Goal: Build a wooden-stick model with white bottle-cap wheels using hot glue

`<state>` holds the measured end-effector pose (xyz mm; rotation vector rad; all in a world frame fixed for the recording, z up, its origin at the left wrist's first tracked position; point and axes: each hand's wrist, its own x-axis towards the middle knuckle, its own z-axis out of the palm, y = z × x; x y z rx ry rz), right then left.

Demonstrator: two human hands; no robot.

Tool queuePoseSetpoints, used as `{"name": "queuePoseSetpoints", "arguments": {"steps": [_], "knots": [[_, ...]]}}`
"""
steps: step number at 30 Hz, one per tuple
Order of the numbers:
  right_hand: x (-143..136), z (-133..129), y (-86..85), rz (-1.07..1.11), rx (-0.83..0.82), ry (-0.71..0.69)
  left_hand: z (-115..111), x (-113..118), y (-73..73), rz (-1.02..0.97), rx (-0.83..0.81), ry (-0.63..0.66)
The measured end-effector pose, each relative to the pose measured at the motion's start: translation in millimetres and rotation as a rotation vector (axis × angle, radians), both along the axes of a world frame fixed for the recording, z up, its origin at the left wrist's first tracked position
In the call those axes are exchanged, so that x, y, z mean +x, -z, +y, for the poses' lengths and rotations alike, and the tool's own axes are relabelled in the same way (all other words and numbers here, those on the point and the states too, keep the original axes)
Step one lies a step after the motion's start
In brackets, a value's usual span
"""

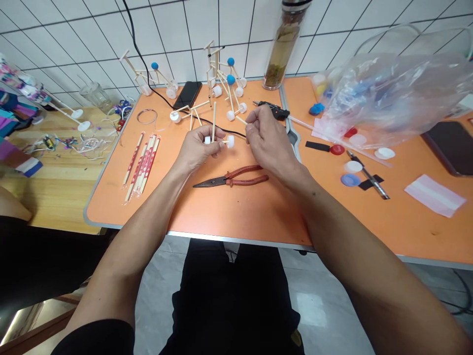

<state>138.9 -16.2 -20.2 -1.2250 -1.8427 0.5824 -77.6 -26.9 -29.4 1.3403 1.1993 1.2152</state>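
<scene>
My left hand [201, 145] is closed around a small wooden-stick assembly [214, 121]. One stick of it points upward, and white round pieces [230, 142] sit at its sides. To the right, my right hand [264, 135] pinches a short wooden stick [241, 120], whose free end points up and left. Between my forearms lie red-handled long-nose pliers [231, 180], touched by neither hand. Beyond my hands stand stick models with white wheels [175, 117] and blue balls [231, 79]. A dark glue gun [273, 109] lies just behind my right hand, partly hidden by it.
Wrapped chopsticks [144, 165] lie at left. A black cable [138, 44] crosses the back, near a phone [188, 94] and a tall glass bottle [284, 47]. At right are a plastic bag [399, 93], bottle caps [351, 179] and a craft knife [369, 176]. Another person's arm [13, 204] shows at left.
</scene>
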Motion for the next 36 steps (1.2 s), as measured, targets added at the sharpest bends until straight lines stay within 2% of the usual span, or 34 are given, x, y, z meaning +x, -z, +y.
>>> {"name": "queuePoseSetpoints", "arguments": {"steps": [4, 8, 13, 18, 25, 29, 36], "knots": [[1.3, 3.3, -0.7, 0.154, -0.097, 0.015, 0.3, 1.6, 2.6, 0.024, 0.011, 0.012], [2.1, 9.1, 0.8, 0.333, -0.217, -0.109, 0.6, 2.3, 4.6, 0.015, 0.003, 0.020], [2.3, 6.8, -6.1, 0.459, -0.209, -0.122, -0.5, 3.1, 6.1, 0.004, -0.004, 0.044], [2.2, 0.0, -14.4, 0.397, -0.168, -0.136, -2.5, 5.0, 7.8, 0.001, 0.005, 0.055], [-5.0, -6.8, -14.4, 0.308, -0.101, -0.105, -1.5, 8.0, 13.5, 0.017, 0.004, 0.061], [-7.8, -7.0, -9.8, 0.278, -0.107, -0.077, 2.7, 8.4, 22.5, 0.089, 0.015, 0.027], [-7.0, 1.4, 5.4, 0.287, -0.117, -0.113, 4.8, 10.9, 32.8, 0.134, 0.035, 0.008]]}}
